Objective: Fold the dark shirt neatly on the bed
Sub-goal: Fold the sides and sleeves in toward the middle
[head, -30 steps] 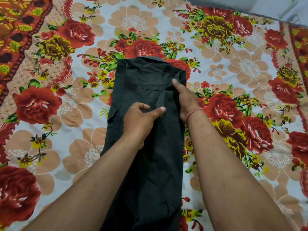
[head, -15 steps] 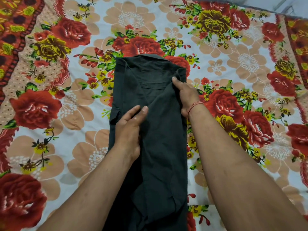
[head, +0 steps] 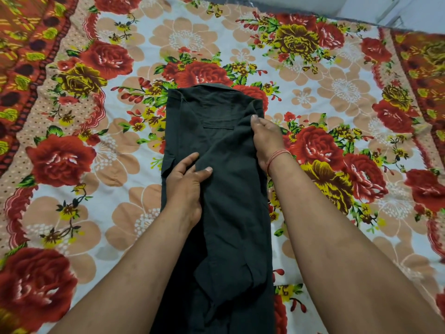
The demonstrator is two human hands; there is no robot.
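Observation:
The dark shirt [head: 231, 213] lies on the bed as a long narrow strip, collar end away from me, both sides folded in. A sleeve lies along its middle, cuff toward me. My left hand [head: 185, 186] rests flat on the shirt's left half, fingers spread and pressing the cloth. My right hand [head: 266, 138] is at the right edge near the shoulder, thumb on top and fingers curled around the folded edge. A red thread band circles that wrist.
The bed [head: 115, 222] is covered by a flowered sheet in red, orange and white, with a red patterned border at left and right. A pale wall or floor strip [head: 385, 10] shows beyond the far edge.
My left hand slid from the shirt's middle toward its left half and opened from a loose fist to flat fingers. My right hand stayed on the right edge.

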